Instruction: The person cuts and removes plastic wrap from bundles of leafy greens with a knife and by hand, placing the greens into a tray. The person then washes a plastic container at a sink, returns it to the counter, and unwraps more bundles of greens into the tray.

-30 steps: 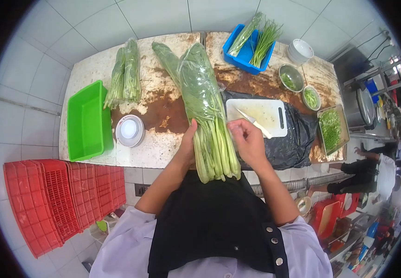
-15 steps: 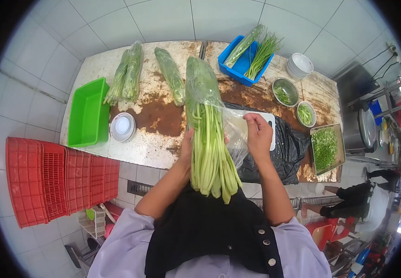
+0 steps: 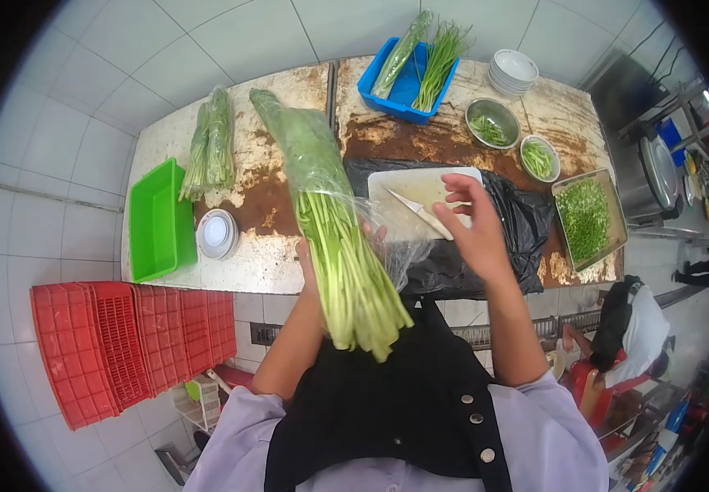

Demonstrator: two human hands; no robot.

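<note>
My left hand (image 3: 309,261) is wrapped round a large bunch of leafy greens (image 3: 334,254), its fingertips showing at the right side of the stems. Clear plastic (image 3: 309,148) covers the leafy top, and a loose flap hangs at the right. The cut stems point towards my apron. My right hand (image 3: 473,225) is raised with fingers apart, holding nothing, over the right part of the white cutting board (image 3: 387,184). A knife with a pale handle (image 3: 428,217) lies on the board, just left of that hand.
A green tub (image 3: 158,221), small dishes (image 3: 217,234) and wrapped greens (image 3: 220,135) are at the left. Behind the board stands a blue tub (image 3: 391,102). Bowls (image 3: 492,123) and a tray of chopped greens (image 3: 584,221) are at the right. Red crates (image 3: 84,353) stand lower left; a person (image 3: 641,328) is far right.
The bunch has shifted left and tilted. My right hand has let go of the plastic flap and opened over the board, where the knife shows again.
</note>
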